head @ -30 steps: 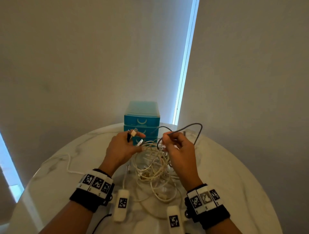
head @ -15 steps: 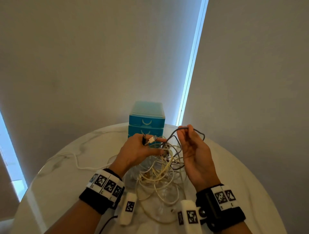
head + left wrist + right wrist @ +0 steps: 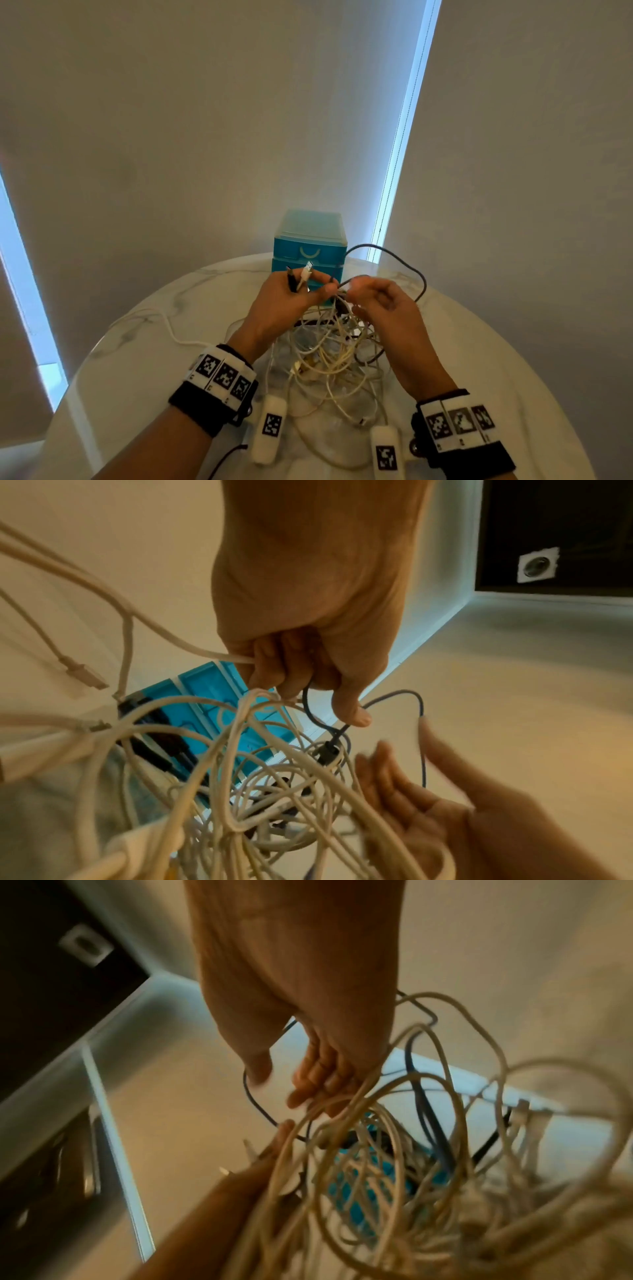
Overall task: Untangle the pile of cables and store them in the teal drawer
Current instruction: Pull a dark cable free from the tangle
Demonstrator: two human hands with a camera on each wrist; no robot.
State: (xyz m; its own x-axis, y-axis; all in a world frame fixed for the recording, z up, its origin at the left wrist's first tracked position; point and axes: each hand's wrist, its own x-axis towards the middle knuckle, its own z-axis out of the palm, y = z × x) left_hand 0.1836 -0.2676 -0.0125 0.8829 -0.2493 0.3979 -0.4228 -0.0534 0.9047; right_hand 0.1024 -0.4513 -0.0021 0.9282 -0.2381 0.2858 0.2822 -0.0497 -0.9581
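Note:
My left hand grips two cable ends above the tangled pile of cream and dark cables; a white USB plug and a black plug stick up from the fist. In the left wrist view that hand is curled round a white lead and the dark grey cable. The grey cable loops up and right, round my right hand. That hand is blurred, fingers loose and spread, one fingertip touching the grey loop. The teal drawer unit stands shut behind the pile.
A round marble table carries everything; its edge curves close on both sides. One white cable trails alone to the left. White tagged devices hang below my wrists. Blinds and a wall stand right behind the drawers.
My right hand has turned its back upward and brought its fingers in toward the left thumb. The grey loop has spread wider to the right. My left hand still holds the plugs.

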